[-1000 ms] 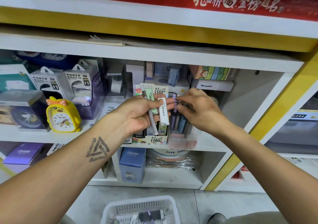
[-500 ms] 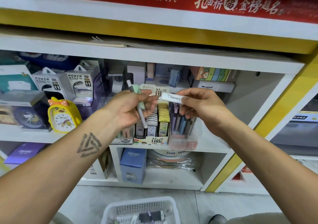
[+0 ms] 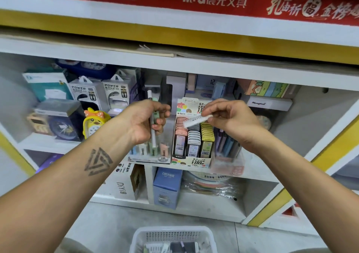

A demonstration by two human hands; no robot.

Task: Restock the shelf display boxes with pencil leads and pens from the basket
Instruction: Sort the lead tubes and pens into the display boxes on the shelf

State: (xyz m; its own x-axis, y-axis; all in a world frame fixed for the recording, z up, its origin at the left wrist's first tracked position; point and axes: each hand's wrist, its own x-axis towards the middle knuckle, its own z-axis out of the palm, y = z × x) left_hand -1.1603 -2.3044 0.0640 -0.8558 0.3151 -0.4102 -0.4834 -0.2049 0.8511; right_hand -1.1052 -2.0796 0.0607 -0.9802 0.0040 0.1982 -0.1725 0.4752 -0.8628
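Across the back, shelf unit (image 3: 194,64): white boards, yellow trim, red M&G banner (image 3: 213,0) above.
Floor, bottom edge, basket (image 3: 172,235): white plastic, perforated walls, a few packs inside, contents blurred.
Middle shelf, centre, lead display box (image 3: 192,145): upright rows of pink, white and yellow 0.7 lead cases, "100" on the front.
Just right of it, clear pen box (image 3: 227,151): purple and blue pens standing inside.
Just left of it, 2B box (image 3: 149,151): pastel lead cases, partly hidden behind the left hand.
Far left on the shelf, duck alarm clock (image 3: 93,124): yellow, beside power bank packs (image 3: 101,93).
Left hand (image 3: 143,122): clenched around a white pen (image 3: 152,132) and a green lead case (image 3: 155,107), both held upright.
Right hand (image 3: 229,116): pinching a white lead case (image 3: 196,121), tilted, above the lead display box, not touching it.
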